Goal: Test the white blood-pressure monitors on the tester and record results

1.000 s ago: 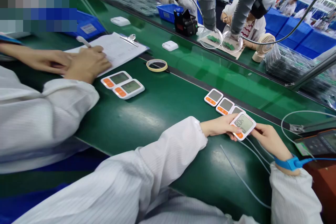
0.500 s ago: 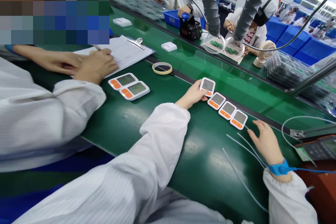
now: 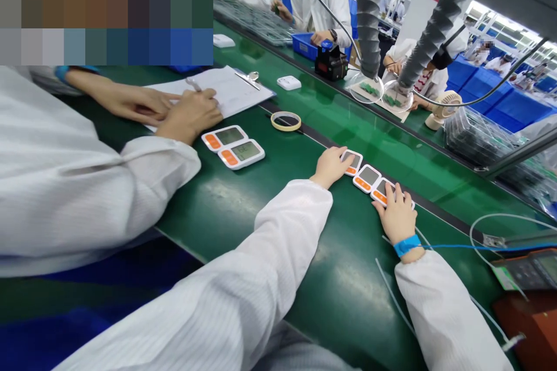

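Four small white square devices with grey screens and orange buttons lie in a slanting row on the green bench. My left hand (image 3: 331,167) has its fingers around the left edge of the end device (image 3: 354,160), partly covering it. Beside that, the second device (image 3: 367,177) shows in full. My right hand (image 3: 397,214), its fingers spread, lies over the two devices at the right end, and only part of the third device (image 3: 381,190) is visible. A blue wrist strap (image 3: 408,245) circles my right wrist.
Left, a co-worker's hands (image 3: 183,116) write on a clipboard (image 3: 243,90); two similar devices (image 3: 241,153) lie near. A tape roll (image 3: 286,122) sits by the bench's dark strip. Thin pale tubes (image 3: 394,290) lie near my right sleeve. An orange-edged instrument (image 3: 528,269) stands right.
My right hand has moved left from beside the row onto its right-end devices. The device in my left hand, tilted before, now lies lower, in line with the row. The view has shifted slightly.
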Demonstrator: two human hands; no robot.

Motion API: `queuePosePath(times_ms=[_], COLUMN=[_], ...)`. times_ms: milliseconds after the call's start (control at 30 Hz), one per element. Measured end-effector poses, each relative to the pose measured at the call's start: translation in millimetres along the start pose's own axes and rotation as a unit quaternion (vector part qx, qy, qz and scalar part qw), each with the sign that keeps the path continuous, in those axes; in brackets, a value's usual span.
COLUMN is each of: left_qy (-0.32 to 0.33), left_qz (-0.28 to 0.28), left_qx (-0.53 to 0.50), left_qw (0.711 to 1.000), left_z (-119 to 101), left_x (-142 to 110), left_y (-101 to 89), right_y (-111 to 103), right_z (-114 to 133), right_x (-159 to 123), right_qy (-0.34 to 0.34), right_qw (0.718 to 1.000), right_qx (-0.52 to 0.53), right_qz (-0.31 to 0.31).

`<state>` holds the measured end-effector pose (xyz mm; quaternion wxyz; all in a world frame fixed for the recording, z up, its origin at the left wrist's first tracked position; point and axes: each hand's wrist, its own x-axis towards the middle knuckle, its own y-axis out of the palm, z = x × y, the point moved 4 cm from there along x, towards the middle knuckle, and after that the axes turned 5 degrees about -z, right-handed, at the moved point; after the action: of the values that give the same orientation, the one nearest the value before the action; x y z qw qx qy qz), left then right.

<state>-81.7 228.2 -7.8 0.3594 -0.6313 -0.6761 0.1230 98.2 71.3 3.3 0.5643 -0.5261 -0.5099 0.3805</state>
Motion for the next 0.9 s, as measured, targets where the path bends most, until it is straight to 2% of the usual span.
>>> queuePosePath(times_ms=[167,267,467,600,667,733,800,900], left_qy=[-0.003,-0.01,0.011,0.017,0.014,0.005,-0.011,-0.049], left_qz=[0.02,0.014,0.015,0.012,0.003,-0.009,-0.03,-0.073], left_qx=[-0.028,-0.045,-0.098,-0.13,-0.145,-0.158,-0.166,-0.174], left_qw=[0.999,0.999,0.995,0.991,0.989,0.987,0.986,0.981], left_z=[-3,-8,-21,-24,-24,-24,-22,-18], left_x=[-1,-3,-6,-7,-7,-7,-6,-5], left_y=[8.8,12.1,21.5,21.6,19.8,17.5,14.7,11.0], right_y=[0,0,3,3,3,3,4,8], right_z=[-22,-47,-104,-122,-116,-97,-64,-1], right_x=[15,40,116,147,152,148,132,86], right_qy=[-0.037,-0.038,0.059,0.123,0.132,0.121,0.083,-0.02], right_qw=[0.999,0.997,0.997,0.992,0.991,0.992,0.995,0.996], right_qx=[0.028,0.064,0.045,0.034,0.037,0.043,0.056,0.087], right_qz=[-0.013,-0.007,0.001,-0.01,-0.012,-0.017,-0.021,0.004])
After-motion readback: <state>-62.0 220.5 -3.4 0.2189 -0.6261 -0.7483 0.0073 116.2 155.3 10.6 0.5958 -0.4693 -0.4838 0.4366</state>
